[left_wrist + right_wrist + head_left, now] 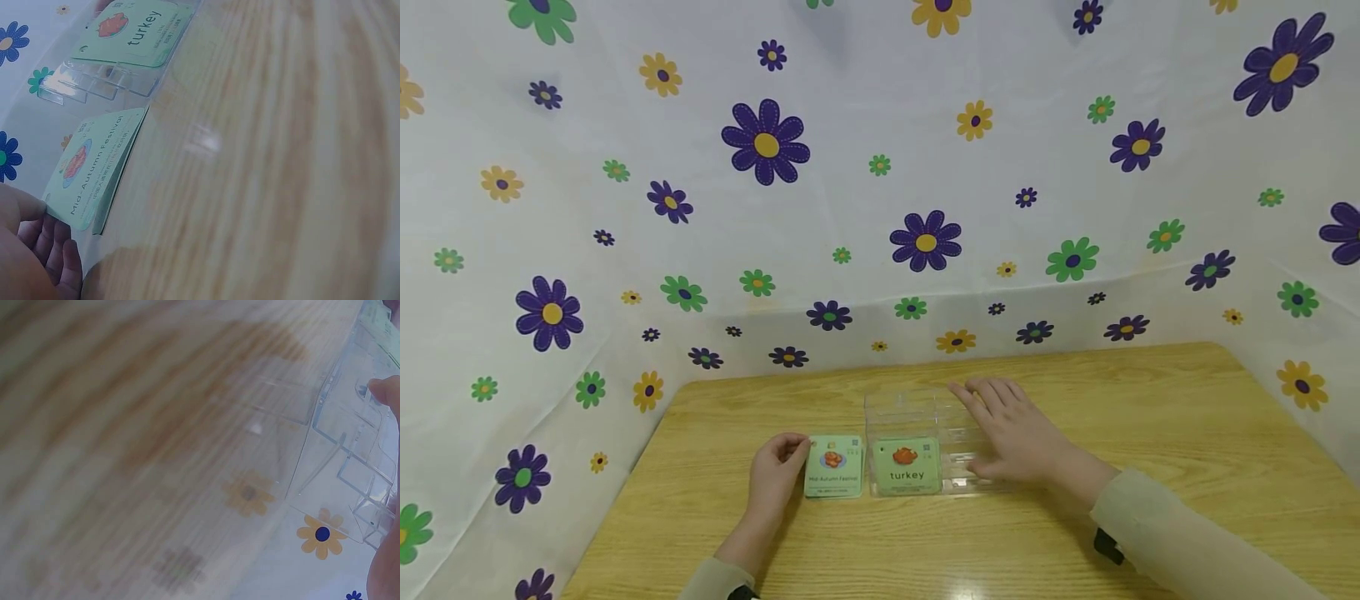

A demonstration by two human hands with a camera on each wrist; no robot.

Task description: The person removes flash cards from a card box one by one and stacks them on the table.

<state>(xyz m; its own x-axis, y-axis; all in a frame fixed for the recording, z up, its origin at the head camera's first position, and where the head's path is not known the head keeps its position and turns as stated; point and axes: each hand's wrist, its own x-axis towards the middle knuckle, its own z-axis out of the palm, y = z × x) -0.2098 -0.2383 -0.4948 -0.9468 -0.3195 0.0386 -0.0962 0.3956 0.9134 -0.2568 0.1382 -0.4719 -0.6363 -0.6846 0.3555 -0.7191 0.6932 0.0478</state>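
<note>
A small stack of green cards (833,479), the top one printed "Mid-Autumn Festival" with a picture of food, lies left of a clear plastic box. My left hand (775,471) pinches the upper left corner of the top card; in the left wrist view the thumb lies on it and the card's edge stands a little apart from those below. Inside the near left part of the clear plastic box (957,483) is a green "turkey" card (906,479). My right hand (1018,433) rests across the box's right part, fingers extended towards the far side and thumb (384,390) touching the clear plastic.
Both hands work over a wood-grain table (1157,433). A white cloth (850,192) with purple, green and orange flowers hangs behind the table and along its sides. In the right wrist view the box shows several clear dividers (356,475).
</note>
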